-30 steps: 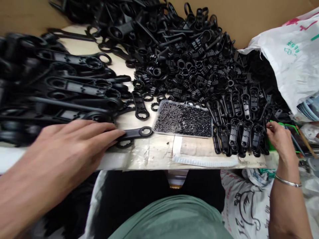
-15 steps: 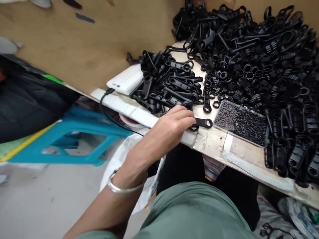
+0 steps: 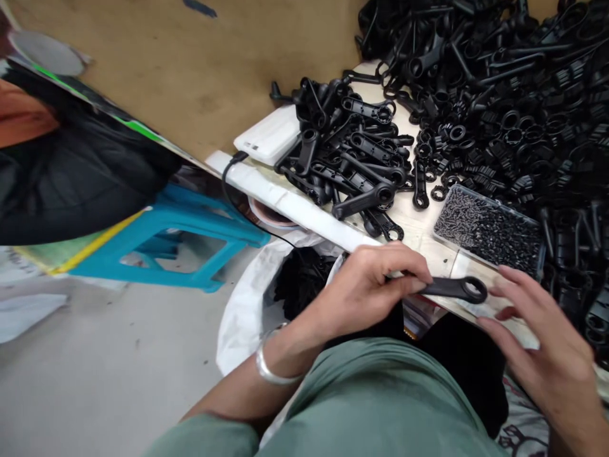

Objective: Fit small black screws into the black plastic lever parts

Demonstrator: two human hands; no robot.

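Between the thumb and fingers of my left hand [image 3: 375, 285] is a black plastic arm piece [image 3: 450, 287] with a ring-shaped end pointing right. My left hand is closed on its near end, above the table's front edge. My right hand [image 3: 542, 324] is open beside the ring end, fingers apart and nothing in them; a small gap seems to separate the fingertips from the ring. Behind the hands lies a clear plastic box [image 3: 490, 228] of small dark screws. A loose pile of similar black arm pieces [image 3: 352, 152] spreads to its left.
A large heap of black plastic parts [image 3: 499, 95] covers the table's back right. A white power bank [image 3: 269, 136] with a black cable sits at the left edge. Below are a blue stool [image 3: 157, 254] and a white sack [image 3: 247, 317] holding black pieces.
My left hand has lifted the arm piece off the table and drawn it toward my body. My right hand has come into view from the right. The view has shifted left.
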